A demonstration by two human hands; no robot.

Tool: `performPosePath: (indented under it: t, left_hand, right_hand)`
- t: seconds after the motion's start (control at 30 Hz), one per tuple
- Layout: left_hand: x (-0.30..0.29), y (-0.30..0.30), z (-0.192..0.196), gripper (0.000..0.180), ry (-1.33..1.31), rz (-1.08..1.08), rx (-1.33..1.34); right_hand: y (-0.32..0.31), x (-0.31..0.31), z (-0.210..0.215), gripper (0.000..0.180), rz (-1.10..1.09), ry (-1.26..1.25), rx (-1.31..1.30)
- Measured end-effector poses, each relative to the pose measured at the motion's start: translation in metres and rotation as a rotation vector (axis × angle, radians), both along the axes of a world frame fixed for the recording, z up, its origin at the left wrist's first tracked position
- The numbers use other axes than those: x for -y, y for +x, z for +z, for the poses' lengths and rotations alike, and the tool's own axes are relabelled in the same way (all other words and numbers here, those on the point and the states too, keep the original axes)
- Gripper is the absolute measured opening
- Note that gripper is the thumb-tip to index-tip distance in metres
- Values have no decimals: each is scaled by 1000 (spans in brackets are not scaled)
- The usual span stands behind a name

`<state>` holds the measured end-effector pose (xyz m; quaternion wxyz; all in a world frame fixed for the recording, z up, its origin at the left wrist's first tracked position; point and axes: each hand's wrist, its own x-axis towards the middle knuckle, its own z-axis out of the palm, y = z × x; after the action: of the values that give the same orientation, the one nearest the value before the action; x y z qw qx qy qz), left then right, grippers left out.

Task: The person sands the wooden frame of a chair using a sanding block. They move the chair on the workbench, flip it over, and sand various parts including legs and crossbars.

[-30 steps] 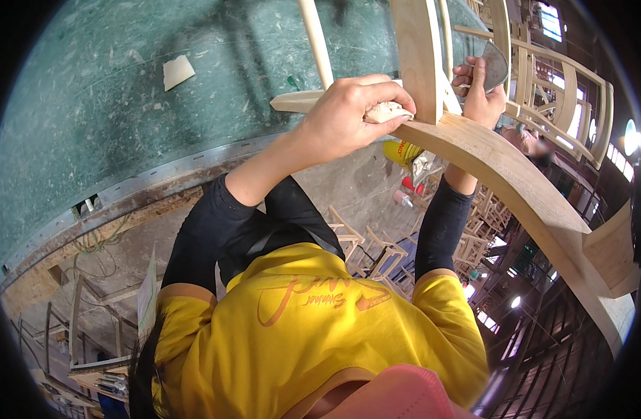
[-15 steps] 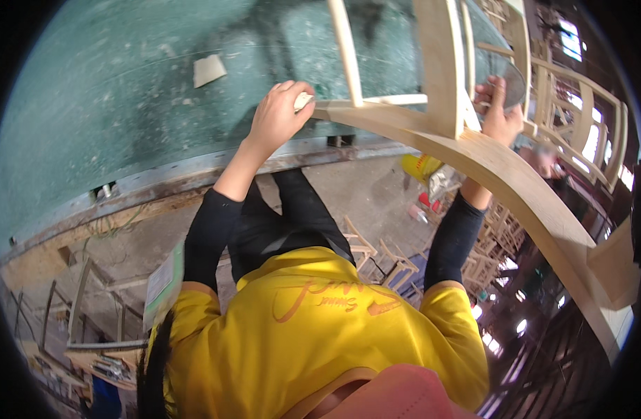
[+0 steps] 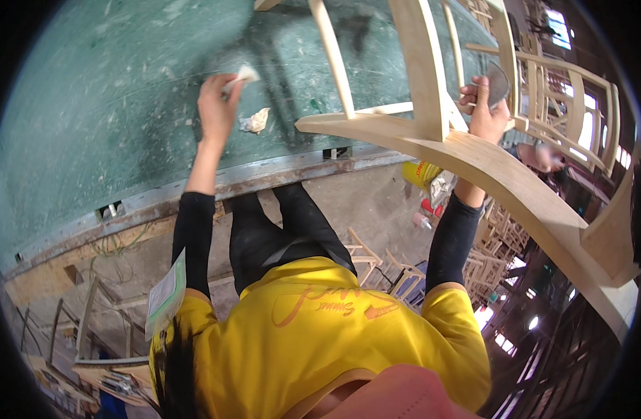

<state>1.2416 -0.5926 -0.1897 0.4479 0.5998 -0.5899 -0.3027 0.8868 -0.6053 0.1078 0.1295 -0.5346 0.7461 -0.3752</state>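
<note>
Pinched between the thumb and fingers of my left hand is a small cream piece of folded sheet, which looks like sandpaper. Beside that hand a crumpled cream scrap lies on the green workbench. My right hand grips a thin grey disc, its thumb against the face, next to the chair's rails. The pale wooden chair frame rests tilted on the bench, its long curved leg running toward the lower right. Some fingers of my right hand are hidden behind the disc and wood.
More wooden chair frames stand at the right. On the floor beyond the bench edge are a yellow container and a small bottle. A metal-legged stand with tools is at lower left. Another person's arm shows at right.
My left hand has moved left, off the chair leg's end. The crumpled scrap it held now lies on the bench, and it has picked up the cream piece. The chair has shifted slightly left.
</note>
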Motion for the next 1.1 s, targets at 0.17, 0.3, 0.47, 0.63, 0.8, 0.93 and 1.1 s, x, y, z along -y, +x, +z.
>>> performPosePath:
  t: [0.17,0.3,0.47,0.63,0.8,0.93,1.1]
  left_hand:
    - [-22,-93,191,24,-190,-239,-651]
    - [-30,-145,212,29,-449,-507,-666]
    - [-32,-151,184,30,-484,-471,-569]
    - [-24,-129,167,18,-383,-401,-357]
    - [-25,-139,210,26,-480,-509,-613]
    - [-22,-141,177,18,-425,-591,-405]
    - [-20,-86,94,14,-125,-472,-220]
  right_hand:
    - [1,-5,5,25,-40,21,-21]
    - [-1,-2,4,26,-26,35,-16]
    - [-4,-1,4,27,-24,61,-11]
    - [-7,-7,6,29,-61,73,-6]
    - [-9,0,5,28,-41,68,-55]
    - [-9,-3,4,29,-85,68,-8]
    - [-14,-6,1,28,-69,18,57]
